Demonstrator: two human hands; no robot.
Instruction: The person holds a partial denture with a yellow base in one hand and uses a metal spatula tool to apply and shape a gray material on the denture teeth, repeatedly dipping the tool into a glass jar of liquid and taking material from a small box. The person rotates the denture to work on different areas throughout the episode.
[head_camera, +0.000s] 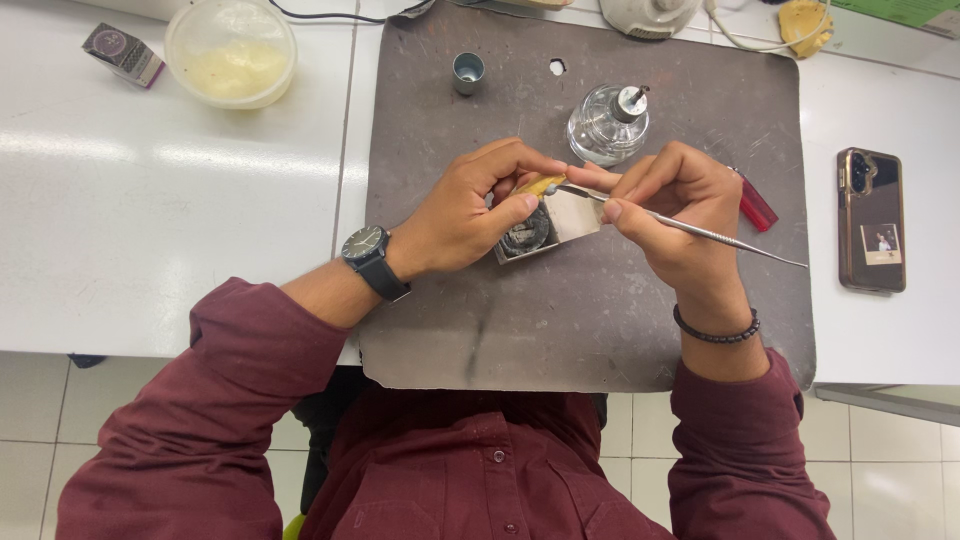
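Grey work mat (600, 330): matt, scuffed and stained, looks like rubber or worn board. Landmark for all below.

At the mat's centre, left hand (470, 215) pinches a small yellow waxy piece (541, 184); right hand (670, 205) holds a slim polished metal instrument (700, 232). Under them, an open metal tin (545, 228), dull grey inside, shiny lid.

On the mat's upper part: clear glossy glass burner (606, 128); small metal cap (467, 72).

Left of the mat: translucent plastic tub (231, 50) on smooth glossy white table (150, 200).

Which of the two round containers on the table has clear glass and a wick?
The glass burner on the grey mat; the plastic tub is whitish, without wick.
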